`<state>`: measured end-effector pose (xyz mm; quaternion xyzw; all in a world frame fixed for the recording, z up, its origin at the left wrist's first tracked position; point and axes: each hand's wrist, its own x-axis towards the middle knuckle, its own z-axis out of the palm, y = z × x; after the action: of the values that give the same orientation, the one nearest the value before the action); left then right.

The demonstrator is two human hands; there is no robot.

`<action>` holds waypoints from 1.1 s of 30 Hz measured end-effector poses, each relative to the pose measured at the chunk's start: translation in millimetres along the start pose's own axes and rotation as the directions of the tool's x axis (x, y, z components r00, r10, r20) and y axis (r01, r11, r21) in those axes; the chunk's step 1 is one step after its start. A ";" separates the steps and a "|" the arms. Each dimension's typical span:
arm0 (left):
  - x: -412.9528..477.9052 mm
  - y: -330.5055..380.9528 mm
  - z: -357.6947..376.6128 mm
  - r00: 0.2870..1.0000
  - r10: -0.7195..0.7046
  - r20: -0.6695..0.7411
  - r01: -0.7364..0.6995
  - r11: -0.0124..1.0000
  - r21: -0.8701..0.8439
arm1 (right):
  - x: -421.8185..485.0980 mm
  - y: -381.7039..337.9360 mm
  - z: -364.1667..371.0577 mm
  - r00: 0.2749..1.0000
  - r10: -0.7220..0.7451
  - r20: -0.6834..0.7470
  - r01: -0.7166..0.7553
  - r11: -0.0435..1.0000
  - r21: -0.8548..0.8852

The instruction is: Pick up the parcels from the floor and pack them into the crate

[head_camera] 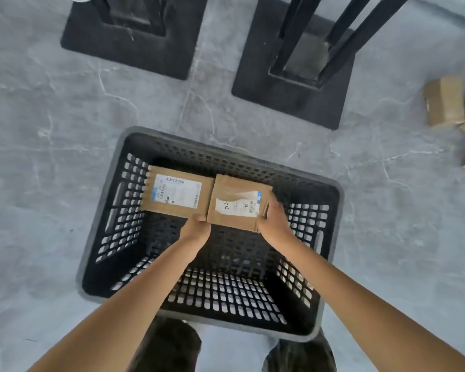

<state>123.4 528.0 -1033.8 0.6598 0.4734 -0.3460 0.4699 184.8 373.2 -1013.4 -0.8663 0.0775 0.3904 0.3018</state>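
Head view: looking straight down into a black perforated crate (226,294) standing on a grey marbled floor (51,170).
Held parcel (238,204): sitting in the crate's far half, right of centre, label up, with its left edge touching the resting parcel. Whether its underside is touching the crate's bottom cannot be told.
Right hand (273,218): clasping the held parcel's right edge, with fingers wrapping round that side.
Left hand (196,228): curling its fingers on the held parcel's near-left corner, right at the seam where the two parcels are meeting.
Resting parcel (176,194): lying flat in the crate's far-left part, printed label up, its left edge sitting close against the left wall.
Open room: the perforated bottom is showing across the crate's whole near half, and a gap is showing between the held parcel and the crate's right wall.
Loose parcels (444,102): lying on the floor well to the right of the crate, running off the picture's edge.
Black bases (295,98): two square plates are standing beyond the crate's far rim, apart from it and from each other.
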 end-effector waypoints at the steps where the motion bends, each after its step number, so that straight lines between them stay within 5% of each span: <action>1: -16.9 11.5 -10.8 0.996 0.087 -0.002 -0.086 0.995 0.054 | -11.1 -18.3 -9.8 0.999 -0.046 0.002 0.046 0.999 -0.001; 4: -74.8 52.7 -47.7 0.937 0.348 -0.036 -0.342 0.933 0.114 | -49.2 -78.3 -44.4 0.990 -0.142 -0.020 0.142 0.989 0.033; 9: -192.4 127.7 -121.7 0.764 0.626 -0.156 -0.638 0.770 -0.032 | -130.6 -172.2 -113.6 0.933 -0.316 -0.173 0.338 0.934 0.113; 22: -600.9 300.2 -229.2 0.233 0.882 -0.411 -0.949 0.298 0.101 | -437.9 -333.8 -379.0 0.579 -0.724 -0.376 0.747 0.655 -0.110; 28: -731.8 316.5 -240.3 -0.010 0.952 -0.306 -0.963 0.074 0.261 | -562.7 -334.9 -454.5 0.410 -0.633 -0.657 0.762 0.634 -0.134; 33: -798.0 327.6 -236.2 -0.164 0.962 -0.219 -0.936 -0.081 0.344 | -623.1 -309.8 -483.3 0.345 -0.490 -0.800 0.739 0.668 -0.090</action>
<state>188.2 476.7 -143.2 0.8601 -0.0931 0.2424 0.4391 178.1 277.7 -171.6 -0.8516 -0.0814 -0.1811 0.4851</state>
